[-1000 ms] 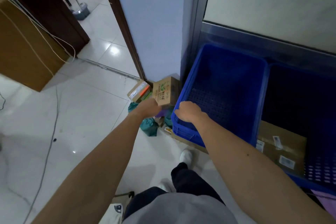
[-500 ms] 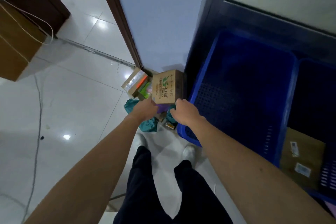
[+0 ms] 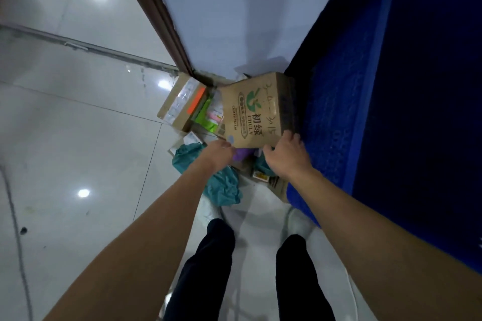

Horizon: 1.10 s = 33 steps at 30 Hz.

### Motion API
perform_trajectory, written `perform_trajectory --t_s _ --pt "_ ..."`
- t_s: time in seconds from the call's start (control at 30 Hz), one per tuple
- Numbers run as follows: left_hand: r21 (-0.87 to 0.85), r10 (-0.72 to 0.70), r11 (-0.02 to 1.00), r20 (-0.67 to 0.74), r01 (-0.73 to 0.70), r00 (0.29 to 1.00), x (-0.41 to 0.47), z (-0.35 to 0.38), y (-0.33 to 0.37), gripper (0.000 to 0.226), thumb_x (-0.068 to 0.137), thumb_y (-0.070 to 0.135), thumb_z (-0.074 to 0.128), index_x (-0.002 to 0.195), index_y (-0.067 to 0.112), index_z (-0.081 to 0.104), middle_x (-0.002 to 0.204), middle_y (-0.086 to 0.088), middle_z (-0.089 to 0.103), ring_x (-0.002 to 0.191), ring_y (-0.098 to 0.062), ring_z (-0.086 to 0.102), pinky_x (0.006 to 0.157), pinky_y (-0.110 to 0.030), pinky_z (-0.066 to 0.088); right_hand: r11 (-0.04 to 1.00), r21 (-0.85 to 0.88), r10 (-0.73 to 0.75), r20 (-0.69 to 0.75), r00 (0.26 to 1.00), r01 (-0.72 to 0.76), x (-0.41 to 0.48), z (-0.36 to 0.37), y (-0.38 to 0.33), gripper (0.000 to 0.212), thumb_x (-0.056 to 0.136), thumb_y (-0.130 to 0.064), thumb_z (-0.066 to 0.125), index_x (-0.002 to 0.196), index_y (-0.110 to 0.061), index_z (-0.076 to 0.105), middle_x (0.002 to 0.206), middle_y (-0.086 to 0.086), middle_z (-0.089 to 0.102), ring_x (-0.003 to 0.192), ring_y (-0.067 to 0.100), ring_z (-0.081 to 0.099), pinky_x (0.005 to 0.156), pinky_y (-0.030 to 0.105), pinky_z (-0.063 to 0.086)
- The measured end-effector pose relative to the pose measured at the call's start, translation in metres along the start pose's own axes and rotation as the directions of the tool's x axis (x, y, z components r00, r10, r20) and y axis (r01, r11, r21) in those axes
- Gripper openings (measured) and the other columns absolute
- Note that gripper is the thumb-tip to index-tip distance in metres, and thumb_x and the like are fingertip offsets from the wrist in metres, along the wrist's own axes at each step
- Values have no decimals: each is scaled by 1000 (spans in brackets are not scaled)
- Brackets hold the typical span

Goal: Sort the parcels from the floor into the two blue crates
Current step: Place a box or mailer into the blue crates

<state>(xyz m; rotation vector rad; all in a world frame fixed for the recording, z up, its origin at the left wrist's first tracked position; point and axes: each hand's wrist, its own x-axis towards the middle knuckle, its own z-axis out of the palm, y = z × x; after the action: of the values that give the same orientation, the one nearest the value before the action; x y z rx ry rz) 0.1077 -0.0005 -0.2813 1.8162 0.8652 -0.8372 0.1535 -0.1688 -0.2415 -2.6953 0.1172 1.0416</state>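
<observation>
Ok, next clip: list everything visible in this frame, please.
printed cardboard box: one, brown with green logo, centre, topmost parcel
orange-labelled cardboard box: one, brown, left of the printed box
green packet: one, between the boxes
teal bags: two, nearer than the boxes
purple item: one, under the printed box
blue crate: one, right
door frame: one, dark brown, top centre
floor: white tiles, left
cable: one, grey, on floor, far left
legs: two, dark trousers, bottom centre
left hand: holds printed box's lower left corner
right hand: grips its lower right corner
</observation>
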Motion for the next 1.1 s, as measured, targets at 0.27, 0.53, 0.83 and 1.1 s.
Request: perform_trajectory --t_s 0.27,0.53,0.83,1.1 --pt "-3 -44 999 9 44 999 94 20 -18 44 100 27 51 138 4 53 135 -14 57 122 -29 53 100 -32 43 999 -31 37 -176 984 -43 63 49 17 81 94 -35 54 156 -6 11 156 17 23 133 33 35 95 42 44" --pt "-160 -43 985 110 60 993 173 40 -58 61 66 30 73 124 21 63 123 -2 67 115 -25 61 103 -45 50 997 21 76 -324 943 -74 75 69 19 75 94 -36 52 154 -7 18 154 17 28 123 32 43 87 43 48" --pt "-226 -71 971 49 80 996 111 22 -2 26 93 5 50 111 13 67 113 -5 68 107 -22 62 97 -41 53 977 173 148 -152 977 -122 63 51 7 94 92 -51 56 158 -9 5 158 16 22 136 36 32 100 44 42" --pt "-138 -154 979 -15 150 988 67 -12 -1 36 89 11 48 124 10 58 117 -14 66 106 -31 63 91 -43 56 942 281 167 89 982 -186 34 8 7 86 89 -63 51 156 -20 18 148 12 37 131 33 40 103 47 41"
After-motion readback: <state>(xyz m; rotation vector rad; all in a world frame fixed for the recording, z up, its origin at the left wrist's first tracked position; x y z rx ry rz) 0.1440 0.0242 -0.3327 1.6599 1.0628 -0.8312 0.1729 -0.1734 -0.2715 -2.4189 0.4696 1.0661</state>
